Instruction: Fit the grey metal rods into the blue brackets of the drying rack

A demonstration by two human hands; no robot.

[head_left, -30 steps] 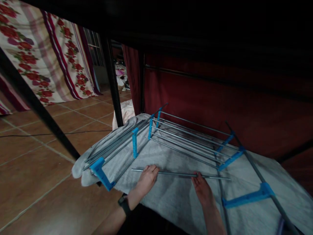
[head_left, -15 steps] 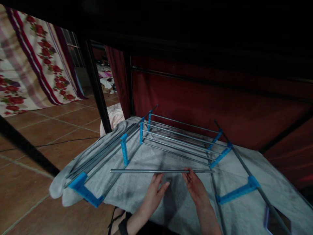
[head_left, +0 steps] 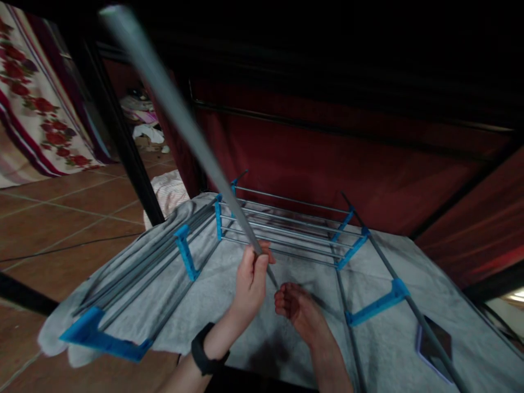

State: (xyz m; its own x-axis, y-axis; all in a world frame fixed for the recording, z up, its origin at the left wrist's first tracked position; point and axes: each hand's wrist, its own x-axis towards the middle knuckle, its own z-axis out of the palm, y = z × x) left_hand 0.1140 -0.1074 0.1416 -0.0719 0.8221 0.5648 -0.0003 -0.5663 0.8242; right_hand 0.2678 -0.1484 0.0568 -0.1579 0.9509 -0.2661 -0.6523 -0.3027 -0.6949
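Note:
My left hand [head_left: 252, 278], with a black band [head_left: 204, 349] on its wrist, is closed around a grey metal tube [head_left: 196, 147]. The tube slants steeply, its near end large at the upper left and its thin lower end by my right hand. My right hand [head_left: 301, 314] has its fingers curled in and pressed together beside that lower end; I see nothing inside them. Beyond both hands stands a partly assembled rack of grey rods [head_left: 286, 225] joined by blue plastic brackets [head_left: 352, 254]. Another blue bracket [head_left: 186, 252] sits on the rack's left side.
A grey blanket [head_left: 213, 316] lies under the rack. Several loose-looking rods [head_left: 139, 262] run along the left. A phone [head_left: 436, 346] lies at the right beneath a rail. Dark metal posts [head_left: 123, 136] and a low dark overhead frame surround the space; a red curtain [head_left: 307, 158] hangs behind.
The tube has swung from level to steeply slanted, its end now up toward me at the left. My left hand has gripped it; my right hand has let go and moved lower. The view has shifted right.

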